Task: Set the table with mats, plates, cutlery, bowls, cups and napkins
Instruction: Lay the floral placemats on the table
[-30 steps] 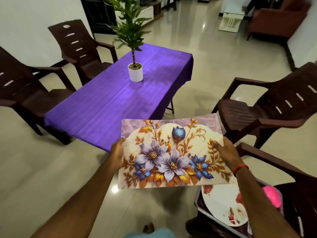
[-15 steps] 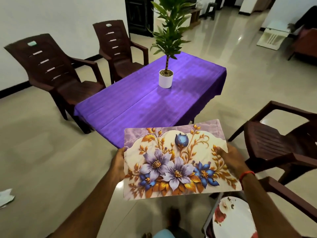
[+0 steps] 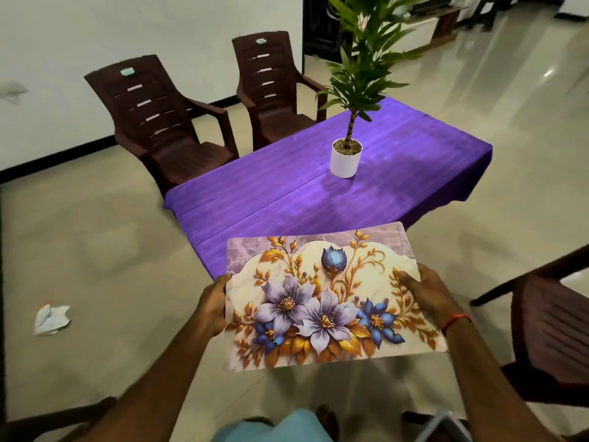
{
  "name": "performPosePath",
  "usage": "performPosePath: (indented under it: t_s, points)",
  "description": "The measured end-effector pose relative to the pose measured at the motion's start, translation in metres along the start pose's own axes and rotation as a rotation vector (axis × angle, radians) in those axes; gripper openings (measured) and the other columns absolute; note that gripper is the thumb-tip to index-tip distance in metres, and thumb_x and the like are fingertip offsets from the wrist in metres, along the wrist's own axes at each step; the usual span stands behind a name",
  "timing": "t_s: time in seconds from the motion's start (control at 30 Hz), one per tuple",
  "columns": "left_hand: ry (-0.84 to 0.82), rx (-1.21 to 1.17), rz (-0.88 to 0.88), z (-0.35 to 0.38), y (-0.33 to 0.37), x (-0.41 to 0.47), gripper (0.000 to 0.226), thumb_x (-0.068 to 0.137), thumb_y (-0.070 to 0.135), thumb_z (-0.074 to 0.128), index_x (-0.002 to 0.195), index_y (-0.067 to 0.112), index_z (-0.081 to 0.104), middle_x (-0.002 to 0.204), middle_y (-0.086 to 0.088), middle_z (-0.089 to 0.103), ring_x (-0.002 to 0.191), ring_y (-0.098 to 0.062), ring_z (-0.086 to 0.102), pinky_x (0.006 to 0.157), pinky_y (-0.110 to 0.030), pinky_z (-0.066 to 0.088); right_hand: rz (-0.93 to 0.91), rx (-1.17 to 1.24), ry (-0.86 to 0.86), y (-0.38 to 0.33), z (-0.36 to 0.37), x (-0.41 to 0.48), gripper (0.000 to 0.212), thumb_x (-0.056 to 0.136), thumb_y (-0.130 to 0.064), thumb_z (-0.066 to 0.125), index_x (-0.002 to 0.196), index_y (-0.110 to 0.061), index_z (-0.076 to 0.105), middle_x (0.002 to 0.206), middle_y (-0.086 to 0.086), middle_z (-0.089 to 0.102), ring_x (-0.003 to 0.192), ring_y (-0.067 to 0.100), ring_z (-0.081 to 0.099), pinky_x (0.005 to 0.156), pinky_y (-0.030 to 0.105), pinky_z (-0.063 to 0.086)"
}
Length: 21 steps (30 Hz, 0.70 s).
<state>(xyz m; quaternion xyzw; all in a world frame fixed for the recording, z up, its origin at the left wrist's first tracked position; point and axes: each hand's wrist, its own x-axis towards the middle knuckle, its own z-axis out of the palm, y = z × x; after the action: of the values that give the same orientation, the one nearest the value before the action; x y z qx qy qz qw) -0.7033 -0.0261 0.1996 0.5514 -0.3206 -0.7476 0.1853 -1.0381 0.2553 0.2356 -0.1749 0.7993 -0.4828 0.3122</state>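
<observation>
Single head-worn wide-angle view, from standing height, facing forward and steeply down, left hand (image 3: 213,306), right hand (image 3: 425,290) and floral mat (image 3: 322,301) close at 6 o'clock, purple table (image 3: 280,202) farther at 12 o'clock, potted plant (image 3: 345,157) beyond at 1 o'clock

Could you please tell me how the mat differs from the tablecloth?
The mat is printed with flowers; the tablecloth is plain purple. The mat is held in the air by the left hand and right hand; the tablecloth lies spread flat under a potted plant. Both are rectangular.
</observation>
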Motion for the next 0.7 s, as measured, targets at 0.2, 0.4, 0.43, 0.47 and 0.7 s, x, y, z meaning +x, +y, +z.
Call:
performPosePath:
  t_s: [0.2,0.4,0.43,0.47,0.7]
  points:
    - [0.077,-0.061,-0.019,-0.011,-0.007,0.009,0.065,0.076,0.042,0.081,0.128,0.007,0.066,0.121,-0.023,0.071,0.110,-0.046,0.069,0.096,-0.064,0.053,-0.026,-0.044,-0.139,-0.015,0.019,0.055,0.019,0.097,-0.030,0.065,0.110,-0.015,0.065,0.094,0.003,0.078,0.080,0.020,0.076,0.067,0.032,0.058]
    - [0.218,-0.209,-0.029,-0.008,-0.005,0.014,0.019,0.095,0.021,0.067,0.100,0.003,0.072,0.101,-0.026,0.076,0.075,-0.040,0.075,0.080,-0.055,0.059,-0.071,-0.148,-0.201,-0.028,0.041,0.111,0.022,0.094,-0.027,0.069,0.112,-0.014,0.065,0.103,0.008,0.074,0.093,0.025,0.071,0.085,0.042,0.057]
    - [0.225,-0.228,-0.038,-0.009,-0.005,0.020,0.019,0.097,0.021,0.065,0.098,0.003,0.072,0.095,-0.024,0.076,0.070,-0.038,0.075,0.080,-0.054,0.058,-0.079,-0.152,-0.212,-0.032,0.044,0.119,0.022,0.094,-0.025,0.070,0.112,-0.013,0.065,0.103,0.008,0.074,0.092,0.025,0.070,0.083,0.041,0.057]
    - [0.223,-0.247,-0.037,-0.009,-0.005,0.022,0.020,0.097,0.021,0.065,0.098,0.002,0.072,0.092,-0.023,0.077,0.069,-0.037,0.075,0.080,-0.053,0.058,-0.085,-0.159,-0.209,-0.035,0.047,0.127,0.021,0.094,-0.022,0.070,0.112,-0.012,0.065,0.104,0.009,0.073,0.091,0.023,0.069,0.079,0.036,0.056]
    - [0.316,-0.382,-0.058,-0.008,0.000,0.070,0.031,0.085,0.017,0.082,0.112,0.003,0.074,0.111,-0.024,0.074,0.097,-0.041,0.073,0.081,-0.072,0.054,-0.153,-0.284,-0.176,-0.055,0.080,0.194,0.030,0.091,-0.015,0.075,0.119,-0.007,0.067,0.105,0.011,0.072,0.096,0.027,0.067,0.088,0.041,0.054]
